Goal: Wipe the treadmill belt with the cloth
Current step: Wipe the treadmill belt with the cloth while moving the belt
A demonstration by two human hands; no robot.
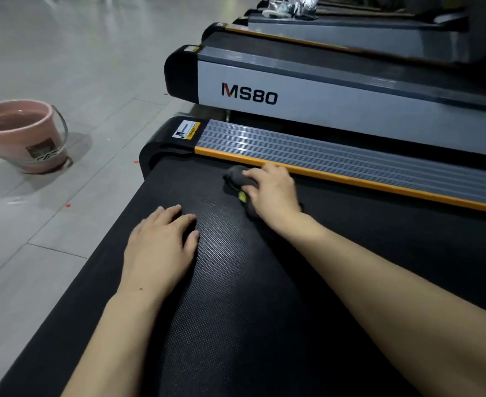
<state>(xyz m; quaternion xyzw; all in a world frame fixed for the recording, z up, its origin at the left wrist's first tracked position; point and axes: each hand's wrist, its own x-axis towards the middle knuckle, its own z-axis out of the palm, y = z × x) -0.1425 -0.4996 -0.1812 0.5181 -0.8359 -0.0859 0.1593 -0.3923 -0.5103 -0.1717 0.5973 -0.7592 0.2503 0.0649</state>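
The black textured treadmill belt (pixel 236 282) fills the lower middle of the view. A dark grey cloth (pixel 236 174) with a small yellow-green tag lies on the belt near its far end, beside the orange-edged side rail (pixel 350 179). My right hand (pixel 270 190) presses down on the cloth, fingers curled over it, and hides most of it. My left hand (pixel 158 247) rests flat on the belt nearer to me, fingers together, holding nothing.
A pink bucket (pixel 21 136) with water stands on the grey tiled floor at the left. A second treadmill marked MS80 (pixel 293 96) runs parallel beyond the rail, with more treadmills behind it. The belt's black end cap (pixel 161 147) is ahead.
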